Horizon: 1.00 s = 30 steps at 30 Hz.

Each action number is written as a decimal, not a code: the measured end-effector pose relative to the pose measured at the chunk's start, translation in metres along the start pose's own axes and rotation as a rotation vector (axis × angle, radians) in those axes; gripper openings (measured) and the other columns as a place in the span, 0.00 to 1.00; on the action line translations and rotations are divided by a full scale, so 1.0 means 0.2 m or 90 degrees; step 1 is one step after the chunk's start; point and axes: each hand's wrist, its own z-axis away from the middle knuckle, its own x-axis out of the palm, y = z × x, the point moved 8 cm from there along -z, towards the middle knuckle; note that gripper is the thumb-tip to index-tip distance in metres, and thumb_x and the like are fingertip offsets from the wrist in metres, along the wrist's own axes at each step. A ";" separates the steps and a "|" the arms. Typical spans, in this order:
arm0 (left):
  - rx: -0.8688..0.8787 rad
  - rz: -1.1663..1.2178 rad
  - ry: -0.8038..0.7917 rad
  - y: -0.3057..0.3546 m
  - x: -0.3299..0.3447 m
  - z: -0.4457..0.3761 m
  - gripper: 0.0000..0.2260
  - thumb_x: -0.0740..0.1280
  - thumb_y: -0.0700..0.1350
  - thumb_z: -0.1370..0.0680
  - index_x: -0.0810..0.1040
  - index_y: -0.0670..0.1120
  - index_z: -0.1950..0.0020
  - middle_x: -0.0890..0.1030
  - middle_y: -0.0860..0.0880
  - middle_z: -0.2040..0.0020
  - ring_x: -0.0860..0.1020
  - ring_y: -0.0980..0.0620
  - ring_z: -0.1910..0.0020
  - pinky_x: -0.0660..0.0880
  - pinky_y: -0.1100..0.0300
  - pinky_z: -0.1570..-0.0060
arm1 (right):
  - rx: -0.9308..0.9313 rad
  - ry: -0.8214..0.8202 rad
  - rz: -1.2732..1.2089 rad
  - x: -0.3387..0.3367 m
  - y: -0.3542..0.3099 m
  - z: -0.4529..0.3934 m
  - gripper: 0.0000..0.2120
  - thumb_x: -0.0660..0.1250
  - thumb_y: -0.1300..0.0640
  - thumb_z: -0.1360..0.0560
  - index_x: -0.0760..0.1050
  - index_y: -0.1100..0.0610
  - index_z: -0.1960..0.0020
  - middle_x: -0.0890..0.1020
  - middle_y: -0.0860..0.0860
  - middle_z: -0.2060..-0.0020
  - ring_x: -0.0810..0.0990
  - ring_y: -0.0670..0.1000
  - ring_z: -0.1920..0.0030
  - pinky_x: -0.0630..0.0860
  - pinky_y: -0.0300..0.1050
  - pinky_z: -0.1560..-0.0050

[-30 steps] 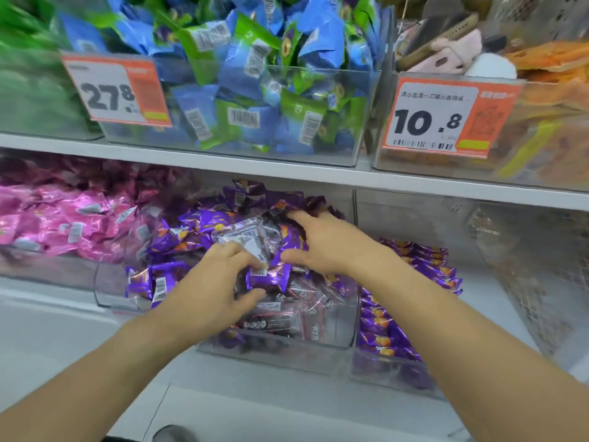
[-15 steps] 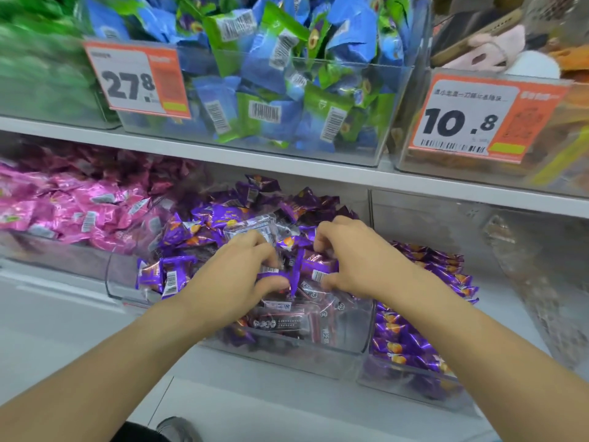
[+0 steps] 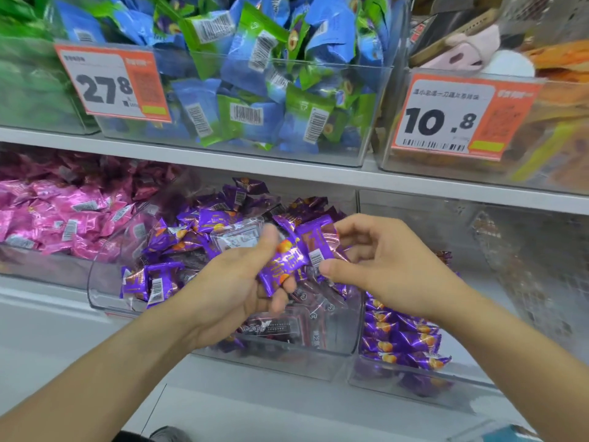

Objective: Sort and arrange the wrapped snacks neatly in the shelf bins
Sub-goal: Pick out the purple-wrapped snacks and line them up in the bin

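Purple snacks (image 3: 283,264) are gripped in the curled left hand (image 3: 229,288) at frame centre, while another purple packet (image 3: 318,242) is pinched by the right hand (image 3: 389,266), seemingly to separate flavours. Behind, the clear bin (image 3: 105,301) holds mixed wrappers.

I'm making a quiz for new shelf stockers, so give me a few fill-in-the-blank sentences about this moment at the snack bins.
1. Both the left hand and the right hand hold snacks wrapped in ____ foil.
2. The price tag on the upper right bin reads ____.
3. The bin left of the open middle bin holds ____ wrapped snacks.
4. The price tag reading 27.8 hangs on the bin of blue and ____ packets.

Missing words: purple; 10.8; pink; green
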 end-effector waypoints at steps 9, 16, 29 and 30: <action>0.036 0.006 -0.038 0.00 0.15 0.00 0.16 0.66 0.47 0.24 0.82 0.35 0.46 0.84 0.37 0.51 0.85 0.42 0.53 0.82 0.54 0.53 | 0.025 0.153 -0.133 -0.19 0.02 0.19 0.11 0.76 0.59 0.29 0.82 0.48 0.50 0.84 0.57 0.61 0.80 0.54 0.66 0.77 0.49 0.63; 0.070 0.022 -0.059 0.03 0.31 0.02 0.13 0.67 0.45 0.24 0.82 0.38 0.45 0.85 0.39 0.51 0.84 0.41 0.51 0.82 0.53 0.52 | -0.130 0.297 0.107 -0.24 0.04 0.33 0.11 0.75 0.49 0.29 0.83 0.41 0.47 0.77 0.48 0.65 0.75 0.47 0.66 0.73 0.37 0.61; 0.171 -0.104 0.048 0.03 0.29 -0.03 0.15 0.68 0.54 0.29 0.82 0.43 0.53 0.85 0.45 0.57 0.80 0.52 0.59 0.76 0.62 0.57 | -0.031 0.161 -0.220 -0.13 0.16 0.33 0.24 0.74 0.66 0.29 0.79 0.45 0.38 0.80 0.50 0.45 0.80 0.47 0.64 0.78 0.42 0.60; 0.183 -0.102 0.065 0.04 0.28 -0.03 0.14 0.69 0.55 0.31 0.83 0.46 0.55 0.85 0.47 0.58 0.79 0.53 0.59 0.75 0.60 0.54 | -0.018 0.155 -0.247 -0.13 0.16 0.33 0.22 0.74 0.63 0.30 0.80 0.46 0.38 0.81 0.48 0.45 0.80 0.47 0.63 0.77 0.39 0.60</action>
